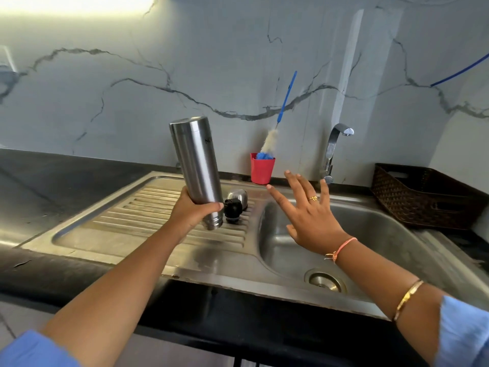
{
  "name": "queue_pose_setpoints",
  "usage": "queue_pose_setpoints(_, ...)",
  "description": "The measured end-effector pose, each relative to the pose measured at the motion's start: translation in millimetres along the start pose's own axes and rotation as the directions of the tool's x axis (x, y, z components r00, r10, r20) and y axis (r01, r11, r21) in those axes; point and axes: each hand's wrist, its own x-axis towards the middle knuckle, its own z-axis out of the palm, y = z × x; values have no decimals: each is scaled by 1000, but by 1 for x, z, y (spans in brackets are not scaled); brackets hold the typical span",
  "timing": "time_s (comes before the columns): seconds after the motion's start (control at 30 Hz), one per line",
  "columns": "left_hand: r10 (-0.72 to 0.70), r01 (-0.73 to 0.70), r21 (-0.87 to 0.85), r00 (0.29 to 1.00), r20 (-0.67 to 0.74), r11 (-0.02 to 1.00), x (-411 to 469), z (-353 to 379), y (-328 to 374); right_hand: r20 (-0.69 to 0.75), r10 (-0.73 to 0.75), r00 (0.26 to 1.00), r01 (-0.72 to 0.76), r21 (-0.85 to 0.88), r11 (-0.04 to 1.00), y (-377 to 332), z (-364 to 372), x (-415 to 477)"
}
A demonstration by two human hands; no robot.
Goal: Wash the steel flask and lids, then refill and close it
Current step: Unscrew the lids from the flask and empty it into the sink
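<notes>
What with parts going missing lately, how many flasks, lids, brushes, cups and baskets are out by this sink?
Flask: 1
Lids: 2 (steel lid, black lid)
Brush: 1
Cup: 1
Basket: 1
Total: 6

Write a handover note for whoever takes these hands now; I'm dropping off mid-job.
Left hand grips the steel flask near its open mouth, mouth-down over the drainboard.
Right hand open, fingers spread, over the sink basin, holding nothing.
Black inner lid and steel cap sit together on the drainboard, right of the flask.
Bottle brush stands in the red cup by the tap; no water seen running.
Done: both lids off. Washed or not: cannot tell.
Left: wash if needed, refill, fit both lids.
</notes>
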Motion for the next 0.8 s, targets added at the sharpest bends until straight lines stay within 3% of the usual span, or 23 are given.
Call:
queue_pose_setpoints(0.2, -28, 28, 90, 1000, 0, 996, 10, -11, -7, 241, -3, 971, -15, 71, 997, 5, 1, -3)
queue_pose_setpoints(0.8, -65, 59, 89, 996, 66, 994, 18, 1, -32, 380, 41, 924, -111, 162, 980, 8, 12, -2)
